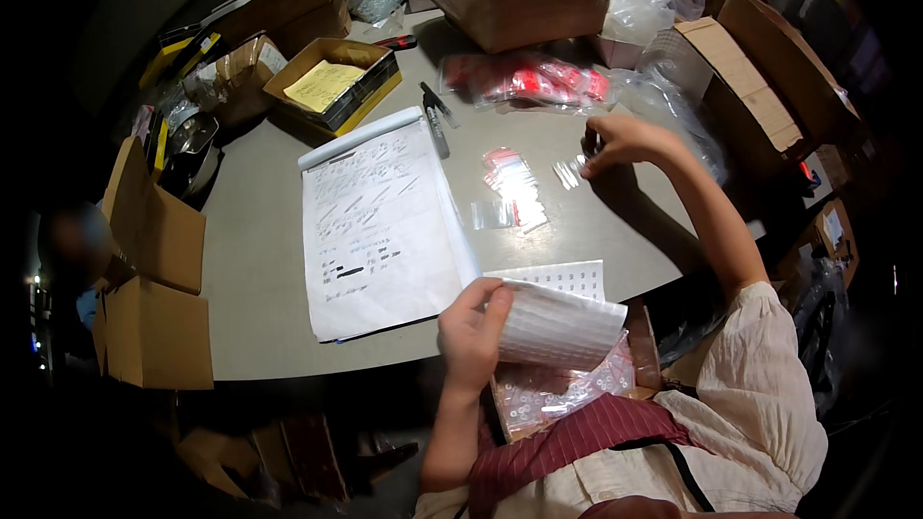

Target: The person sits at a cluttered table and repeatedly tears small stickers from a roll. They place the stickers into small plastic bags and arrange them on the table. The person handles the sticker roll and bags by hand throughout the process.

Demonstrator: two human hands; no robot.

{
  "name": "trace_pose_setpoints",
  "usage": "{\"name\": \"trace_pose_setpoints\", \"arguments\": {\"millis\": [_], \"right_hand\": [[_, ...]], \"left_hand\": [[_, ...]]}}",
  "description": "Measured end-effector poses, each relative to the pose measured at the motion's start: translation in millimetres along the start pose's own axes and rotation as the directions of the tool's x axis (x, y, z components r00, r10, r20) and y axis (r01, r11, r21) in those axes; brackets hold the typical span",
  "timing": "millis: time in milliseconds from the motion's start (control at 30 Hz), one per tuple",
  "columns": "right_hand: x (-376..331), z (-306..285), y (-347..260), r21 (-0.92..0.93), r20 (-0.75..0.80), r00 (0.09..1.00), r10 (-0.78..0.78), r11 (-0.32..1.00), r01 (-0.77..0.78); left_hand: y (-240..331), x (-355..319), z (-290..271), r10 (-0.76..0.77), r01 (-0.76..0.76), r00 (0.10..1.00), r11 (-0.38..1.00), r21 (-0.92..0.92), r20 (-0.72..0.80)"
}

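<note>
My left hand [471, 332] pinches a white sheet of labels [567, 325] between thumb and fingers, over the table's near edge. The sheet bends toward me, and its far part, printed with rows of small dark marks, lies above the table. At the right, my right hand [620, 146] is closed, fingertips down at a few small white strips [565, 175]. Whatever is between those fingertips is too small to make out. Left of the strips lies a pile of small clear plastic bags [514, 187] with red edges, shining under the light.
Left of the bags lies a handwritten notepad [380, 221], with black markers [435, 117] beside it. Red-and-clear bag bundles [529, 82] and a cardboard box [514, 0] stand farther back. An open box [332, 86] holds yellow paper. Below the sheet, a box holds bagged white rings [548, 394].
</note>
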State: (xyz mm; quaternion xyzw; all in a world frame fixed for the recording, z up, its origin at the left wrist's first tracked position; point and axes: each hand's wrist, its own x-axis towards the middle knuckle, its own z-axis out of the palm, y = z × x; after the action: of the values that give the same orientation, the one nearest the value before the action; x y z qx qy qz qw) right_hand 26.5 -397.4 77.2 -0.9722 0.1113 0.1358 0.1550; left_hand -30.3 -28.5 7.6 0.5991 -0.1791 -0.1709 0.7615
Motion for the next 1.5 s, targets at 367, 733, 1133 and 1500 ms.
{"name": "trace_pose_setpoints", "arguments": {"millis": [367, 733, 1133, 1500], "right_hand": [[-9, 60, 102, 0.149, -0.464, 0.842, -0.277, 0.912, 0.382], [-149, 108, -43, 0.408, -0.125, 0.52, -0.845, 0.435, 0.803], [-130, 58, -82, 0.516, -0.658, 0.673, -0.339, 0.448, 0.73], [-141, 74, -79, 0.588, -0.378, 0.853, -0.36, 0.618, 0.521]], "left_hand": [[-5, 10, -10, -0.087, -0.007, 0.987, 0.817, -0.577, -0.134], [54, -18, 29, -0.205, 0.005, 0.927, 0.844, -0.536, -0.314], [-5, 5, 15, 0.16, -0.209, 0.954, 0.961, -0.179, -0.255], [6, -10, 13, -0.019, 0.024, 0.976, 1.0, 0.018, -0.215]]}}
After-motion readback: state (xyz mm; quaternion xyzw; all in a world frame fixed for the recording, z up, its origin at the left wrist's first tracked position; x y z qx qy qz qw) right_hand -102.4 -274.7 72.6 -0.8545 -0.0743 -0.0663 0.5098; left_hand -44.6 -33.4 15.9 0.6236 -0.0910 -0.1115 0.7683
